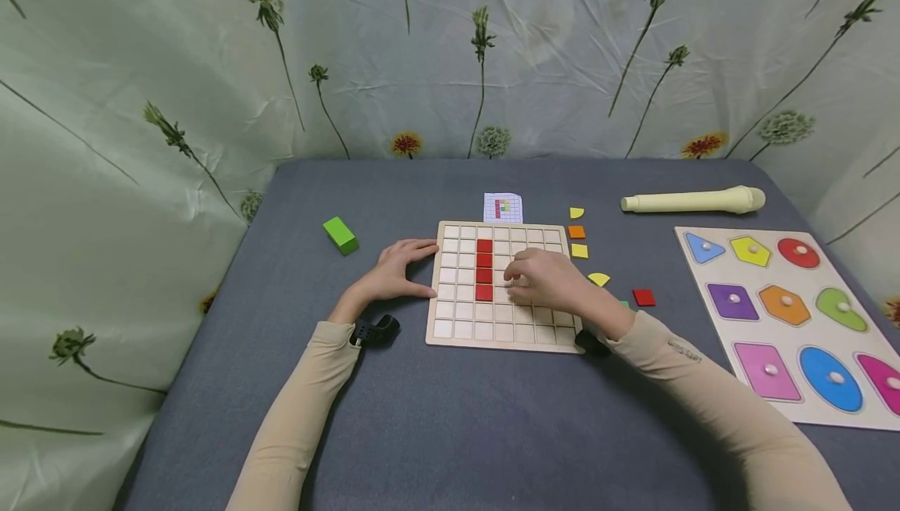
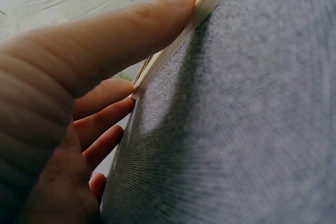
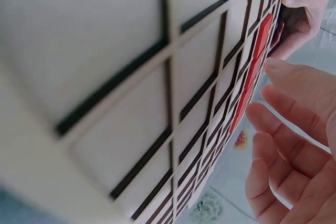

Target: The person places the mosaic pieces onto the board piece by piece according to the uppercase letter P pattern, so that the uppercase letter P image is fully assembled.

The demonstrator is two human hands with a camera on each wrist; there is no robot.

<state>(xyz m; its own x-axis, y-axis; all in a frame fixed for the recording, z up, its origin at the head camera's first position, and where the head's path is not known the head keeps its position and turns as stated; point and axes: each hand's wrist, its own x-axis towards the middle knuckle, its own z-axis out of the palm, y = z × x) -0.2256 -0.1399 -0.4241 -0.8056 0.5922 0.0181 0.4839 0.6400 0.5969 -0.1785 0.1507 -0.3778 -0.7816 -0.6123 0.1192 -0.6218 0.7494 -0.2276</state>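
A wooden grid board (image 1: 464,330) lies in the middle of the table, with several red square tiles (image 1: 484,276) in one column of its cells. My left hand (image 1: 394,273) touches the board's left edge; the left wrist view shows the thumb (image 2: 157,17) and fingertips against its wooden side. Over the right half of the board is my right hand (image 1: 544,280), fingers loosely bent. In the right wrist view nothing shows between its thumb and fingers (image 3: 286,135), which are close to the red tiles (image 3: 253,72). Behind the board lies a small printed card (image 1: 502,207) with a coloured grid pattern.
Right of the board lie yellow pieces (image 1: 580,251), an orange tile (image 1: 576,232) and a red tile (image 1: 644,298). A shape puzzle board (image 1: 717,292) and a cream toy microphone (image 1: 692,200) are farther right. One green block (image 1: 341,235) lies to the left.
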